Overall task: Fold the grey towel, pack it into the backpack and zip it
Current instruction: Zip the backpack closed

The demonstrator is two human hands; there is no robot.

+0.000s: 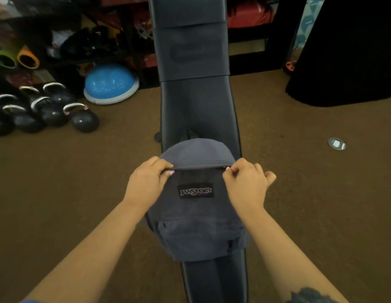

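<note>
No towel shows; likely packed already. The backpack point(196, 206) lies on the counter point(196, 110), both hands' fingers pinching its zipper line, left hand point(146, 182), right hand point(244, 182). Zipping seems nearly done.

A dim room with brown carpet point(80, 182), a padded bench point(196, 106), kettlebells point(43, 112) and dark shelving point(255, 62).

Grey-blue backpack point(199, 215) with black logo patch, dark grey bench point(199, 106), brown carpet point(80, 182), blue balance dome point(111, 83).
</note>
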